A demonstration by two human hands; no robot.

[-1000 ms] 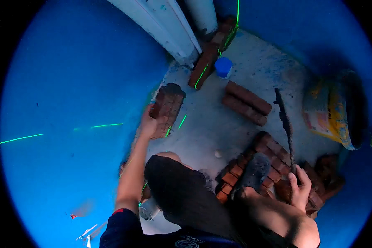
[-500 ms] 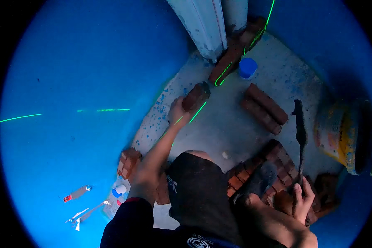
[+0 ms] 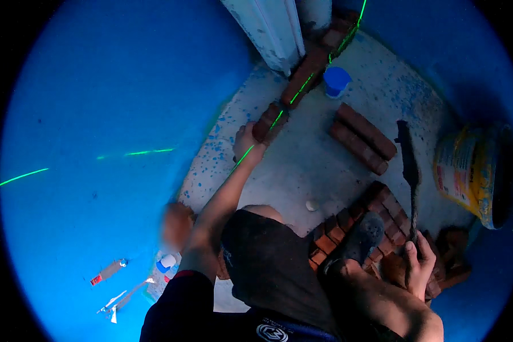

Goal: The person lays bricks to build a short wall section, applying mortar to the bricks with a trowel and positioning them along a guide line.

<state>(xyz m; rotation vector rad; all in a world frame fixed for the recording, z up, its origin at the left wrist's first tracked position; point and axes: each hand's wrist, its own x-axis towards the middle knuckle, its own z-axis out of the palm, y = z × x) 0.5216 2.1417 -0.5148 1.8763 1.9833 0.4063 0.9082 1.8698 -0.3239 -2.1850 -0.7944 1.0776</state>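
Observation:
My left hand (image 3: 247,143) is closed around the near end of a red-brown brick (image 3: 267,126), which sits low at the floor with its far end close against a row of laid bricks (image 3: 303,75). A green laser line runs over that brick, the row and my left wrist. On the right, my right hand (image 3: 420,263) grips the handle of a dark, mortar-smeared trowel (image 3: 409,162), its blade pointing away from me. The trowel is held above the floor, apart from the bricks.
A blue cup (image 3: 336,82) stands beside the laid row. Two loose bricks (image 3: 360,143) lie nearer me, and stacked bricks (image 3: 390,214) surround my foot. A yellow bucket (image 3: 464,171) is at the right. A pale post (image 3: 268,31) and blue walls (image 3: 125,97) border the floor.
My left hand has brought the brick in line with the laid row, nearly closing the gap, and the laser now falls across it. The trowel stays in my right hand.

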